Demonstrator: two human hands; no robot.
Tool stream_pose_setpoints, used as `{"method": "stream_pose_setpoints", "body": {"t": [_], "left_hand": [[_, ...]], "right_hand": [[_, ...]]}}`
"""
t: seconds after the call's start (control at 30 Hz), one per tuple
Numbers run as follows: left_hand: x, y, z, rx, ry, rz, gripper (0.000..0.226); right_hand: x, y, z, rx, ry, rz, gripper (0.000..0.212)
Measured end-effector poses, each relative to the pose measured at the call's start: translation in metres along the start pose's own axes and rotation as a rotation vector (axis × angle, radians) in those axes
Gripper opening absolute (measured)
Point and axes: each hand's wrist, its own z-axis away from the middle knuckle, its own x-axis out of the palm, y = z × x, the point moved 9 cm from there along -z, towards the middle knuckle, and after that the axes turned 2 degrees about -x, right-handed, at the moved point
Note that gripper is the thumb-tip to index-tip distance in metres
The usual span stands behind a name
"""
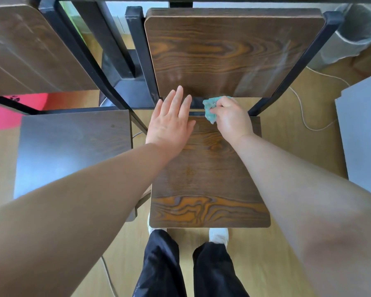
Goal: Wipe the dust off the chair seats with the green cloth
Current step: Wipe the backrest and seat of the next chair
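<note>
The right hand [230, 116] pinches the bunched green cloth [211, 108] at the seat's [208, 179] back edge; the left hand [170, 123] rests spread flat. Long overlapping strokes forward would likely clear dust best.

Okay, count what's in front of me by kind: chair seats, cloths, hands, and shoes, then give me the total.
Chair seats: 2, the middle seat and the left seat
Cloths: 1, the green cloth
Hands: 2, the left hand and the right hand
Shoes: 2, the left shoe and the right shoe
Total: 7
</note>
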Motion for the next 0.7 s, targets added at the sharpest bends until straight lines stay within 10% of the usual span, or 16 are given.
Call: {"method": "stream_pose_setpoints", "body": {"t": [0.7], "left_hand": [[-0.101,0.075,-0.012,0.057,0.197,-0.057,0.060]], "right_hand": [[-0.192,-0.055,0.028,-0.402,0.428,0.187,0.018]]}}
